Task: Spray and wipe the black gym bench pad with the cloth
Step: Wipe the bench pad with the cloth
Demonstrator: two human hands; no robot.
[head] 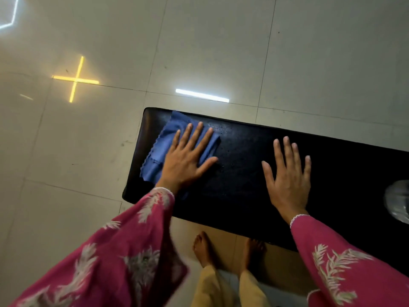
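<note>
The black gym bench pad (241, 187) runs from the middle of the view to the right edge, with small droplets on its surface. A blue cloth (163, 149) lies flat near the pad's left end. My left hand (188, 158) presses down on the cloth with fingers spread. My right hand (287, 176) rests flat on the bare pad further right, fingers apart, holding nothing. A clear plastic object (398, 202), maybe the spray bottle, shows blurred at the right edge on the pad.
Glossy light floor tiles (77, 151) surround the bench and reflect ceiling lights. My bare feet (228, 251) stand on the floor at the pad's near edge. Pink patterned sleeves cover both forearms.
</note>
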